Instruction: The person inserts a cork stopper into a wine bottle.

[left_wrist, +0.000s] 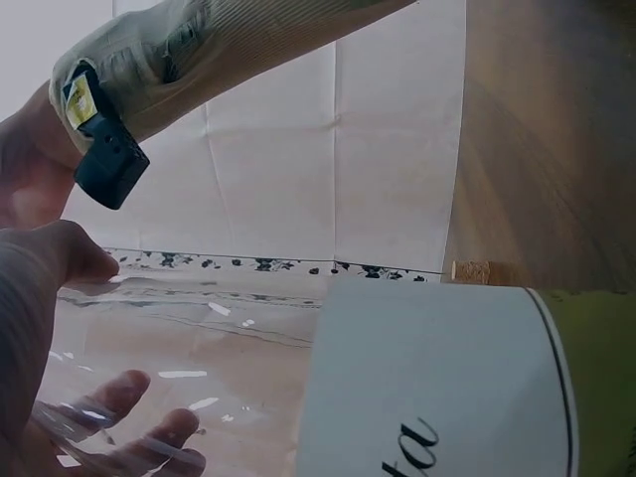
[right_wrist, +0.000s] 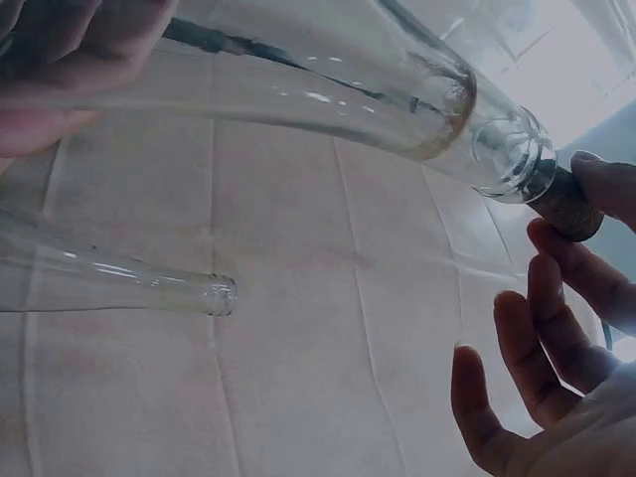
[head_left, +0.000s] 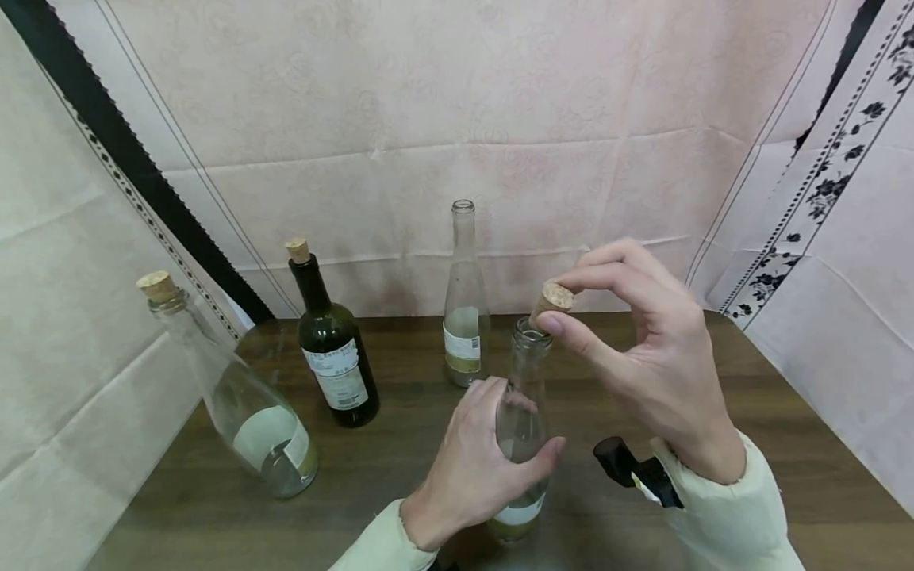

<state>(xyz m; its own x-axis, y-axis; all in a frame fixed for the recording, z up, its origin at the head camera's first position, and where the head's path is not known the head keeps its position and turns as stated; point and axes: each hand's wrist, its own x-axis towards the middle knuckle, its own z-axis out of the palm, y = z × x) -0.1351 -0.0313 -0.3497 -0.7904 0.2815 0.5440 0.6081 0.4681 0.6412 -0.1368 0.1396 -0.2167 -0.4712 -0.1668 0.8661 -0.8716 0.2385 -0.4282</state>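
Note:
Near the front of the table stands a clear glass bottle [head_left: 528, 361], and my left hand [head_left: 481, 464] grips it round its body. Its pale label [left_wrist: 437, 378] fills much of the left wrist view. Thumb and index finger of my right hand [head_left: 653, 349] pinch a cork [head_left: 556, 297] at this bottle's mouth. In the right wrist view, the narrow end of the cork [right_wrist: 568, 207] meets the glass rim; how deep it sits I cannot tell. The other fingers of that hand are spread away from the glass.
Behind stands an uncorked clear bottle [head_left: 464, 317]. Leftward are a corked dark green bottle [head_left: 332, 341] and a corked clear bottle [head_left: 236, 388]. A loose cork [left_wrist: 477, 271] lies on the wooden table [head_left: 400, 476] in the left wrist view. Pale cloth [head_left: 457, 87] hangs around the table.

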